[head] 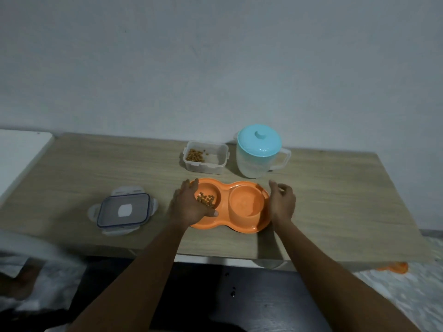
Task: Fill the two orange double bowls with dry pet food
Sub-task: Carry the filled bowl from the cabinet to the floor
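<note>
Orange plastic makes up the one double bowl [242,225] in clear view, which lies on the wooden bench [96,164] near its near edge, about the middle, with its two round compartments side by side. Over the left compartment is the left hand [189,207], loosely cupped with fingers nearly straight and reaching to the far left rim. A small cluster of brown dry pet food [206,200] shows at the hand's right edge; whether it lies in the palm or in the compartment cannot be told. The right compartment shows only its smooth orange floor. The right hand [282,202] is at the bowl's right rim with its fingers curled, and whether it grips the rim cannot be told. Just beyond the bowl stands one clear rectangular tub [205,164], open, with a heap of the same brown pellets in its left part. To the tub's right stands one frosted jug [254,164] with a teal lid and a handle on the right; its contents cannot be made out. Left of the bowl, one clear tub lid [123,209] with a blue seal lies flat. Below the bench's right near corner, a scrap of something orange [393,268] shows, mostly hidden.
</note>
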Demonstrator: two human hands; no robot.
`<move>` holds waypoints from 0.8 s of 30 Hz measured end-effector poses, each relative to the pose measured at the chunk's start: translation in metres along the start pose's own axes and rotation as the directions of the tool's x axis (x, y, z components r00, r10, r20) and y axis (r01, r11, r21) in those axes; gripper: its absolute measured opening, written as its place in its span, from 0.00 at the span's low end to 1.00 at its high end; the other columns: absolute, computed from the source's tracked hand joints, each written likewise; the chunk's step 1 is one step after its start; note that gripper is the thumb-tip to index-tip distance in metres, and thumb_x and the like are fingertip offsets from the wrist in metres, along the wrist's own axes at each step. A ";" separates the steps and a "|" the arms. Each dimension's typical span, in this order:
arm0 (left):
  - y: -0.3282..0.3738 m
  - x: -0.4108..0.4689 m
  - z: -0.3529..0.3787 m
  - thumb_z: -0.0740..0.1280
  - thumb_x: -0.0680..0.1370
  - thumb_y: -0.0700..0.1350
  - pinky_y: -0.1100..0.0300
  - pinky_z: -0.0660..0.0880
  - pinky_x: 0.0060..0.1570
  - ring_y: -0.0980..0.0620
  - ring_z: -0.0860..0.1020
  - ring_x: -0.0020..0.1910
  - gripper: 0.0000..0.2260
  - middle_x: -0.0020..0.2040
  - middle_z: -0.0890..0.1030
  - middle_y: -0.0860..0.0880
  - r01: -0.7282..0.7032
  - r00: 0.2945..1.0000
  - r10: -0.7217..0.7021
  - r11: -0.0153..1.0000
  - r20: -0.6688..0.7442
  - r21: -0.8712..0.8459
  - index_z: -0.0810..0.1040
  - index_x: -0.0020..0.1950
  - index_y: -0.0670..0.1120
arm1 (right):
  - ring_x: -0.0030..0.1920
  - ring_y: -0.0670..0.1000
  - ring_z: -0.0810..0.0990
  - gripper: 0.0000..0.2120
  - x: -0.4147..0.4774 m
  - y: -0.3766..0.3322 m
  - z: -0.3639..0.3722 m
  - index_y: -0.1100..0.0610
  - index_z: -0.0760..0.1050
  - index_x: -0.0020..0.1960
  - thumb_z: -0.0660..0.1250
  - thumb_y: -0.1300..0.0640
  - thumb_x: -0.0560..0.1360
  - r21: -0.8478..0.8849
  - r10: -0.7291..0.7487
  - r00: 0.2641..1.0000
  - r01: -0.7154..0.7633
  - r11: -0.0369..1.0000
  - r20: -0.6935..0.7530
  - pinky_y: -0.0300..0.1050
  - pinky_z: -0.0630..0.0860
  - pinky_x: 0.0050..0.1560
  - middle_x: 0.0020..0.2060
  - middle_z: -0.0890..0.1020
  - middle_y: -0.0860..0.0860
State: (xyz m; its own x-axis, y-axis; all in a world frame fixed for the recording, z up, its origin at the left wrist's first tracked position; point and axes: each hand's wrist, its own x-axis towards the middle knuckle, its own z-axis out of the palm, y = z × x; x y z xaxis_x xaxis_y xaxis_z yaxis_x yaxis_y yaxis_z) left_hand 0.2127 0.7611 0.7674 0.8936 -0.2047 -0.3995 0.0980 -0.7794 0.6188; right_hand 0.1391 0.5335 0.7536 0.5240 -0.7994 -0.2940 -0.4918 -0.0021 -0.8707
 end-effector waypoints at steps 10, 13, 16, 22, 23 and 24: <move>-0.010 -0.031 -0.011 0.62 0.82 0.51 0.52 0.72 0.57 0.38 0.77 0.60 0.17 0.62 0.81 0.40 0.020 0.957 -0.044 0.996 -0.287 -0.087 0.79 0.64 0.44 | 0.52 0.59 0.80 0.24 -0.047 0.042 0.008 0.55 0.79 0.47 0.58 0.35 0.73 -0.142 0.020 0.999 -0.015 0.990 0.035 0.59 0.79 0.57 0.53 0.82 0.60; -0.007 -0.034 -0.016 0.62 0.82 0.47 0.54 0.72 0.53 0.39 0.78 0.58 0.15 0.61 0.81 0.40 0.036 0.962 -0.076 0.988 -0.263 -0.153 0.81 0.63 0.43 | 0.52 0.58 0.79 0.09 -0.057 0.018 -0.002 0.55 0.79 0.48 0.66 0.51 0.80 -0.029 0.074 0.996 -0.072 0.997 0.052 0.56 0.77 0.57 0.48 0.82 0.56; -0.002 -0.041 -0.020 0.64 0.81 0.46 0.55 0.72 0.51 0.39 0.79 0.58 0.14 0.61 0.82 0.40 0.070 0.963 -0.120 0.976 -0.242 -0.206 0.81 0.64 0.42 | 0.54 0.56 0.76 0.10 -0.054 0.019 -0.012 0.58 0.80 0.60 0.67 0.56 0.81 0.053 0.109 0.990 -0.114 0.992 0.092 0.56 0.74 0.61 0.52 0.80 0.55; 0.030 -0.069 -0.015 0.65 0.80 0.46 0.61 0.67 0.48 0.43 0.79 0.59 0.15 0.61 0.82 0.45 0.035 0.946 -0.140 0.940 -0.292 -0.338 0.80 0.65 0.45 | 0.57 0.55 0.77 0.16 -0.055 0.017 -0.055 0.59 0.78 0.66 0.69 0.56 0.79 0.174 0.123 0.984 -0.144 0.974 0.127 0.55 0.76 0.61 0.50 0.80 0.50; 0.040 -0.073 -0.011 0.66 0.79 0.46 0.60 0.68 0.49 0.44 0.79 0.60 0.15 0.62 0.82 0.46 0.002 0.945 -0.121 0.930 -0.302 -0.367 0.80 0.65 0.46 | 0.58 0.56 0.78 0.15 -0.055 0.016 -0.070 0.58 0.79 0.65 0.69 0.56 0.79 0.195 0.116 0.985 -0.140 0.971 0.128 0.55 0.77 0.61 0.52 0.81 0.52; 0.049 -0.077 -0.006 0.68 0.78 0.46 0.59 0.70 0.52 0.44 0.79 0.60 0.16 0.62 0.83 0.47 -0.029 0.945 -0.103 0.918 -0.309 -0.395 0.81 0.65 0.46 | 0.59 0.57 0.79 0.13 -0.053 0.015 -0.084 0.56 0.79 0.63 0.70 0.57 0.78 0.212 0.107 0.986 -0.133 0.968 0.130 0.58 0.78 0.62 0.55 0.81 0.54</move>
State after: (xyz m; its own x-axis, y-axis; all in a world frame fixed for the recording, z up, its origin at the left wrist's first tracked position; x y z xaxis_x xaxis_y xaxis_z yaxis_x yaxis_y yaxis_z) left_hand 0.1517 0.7421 0.8327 0.9701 0.0699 -0.2324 0.2372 -0.4754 0.8472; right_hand 0.0453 0.5258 0.7893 0.5547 -0.7098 -0.4340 -0.3981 0.2316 -0.8876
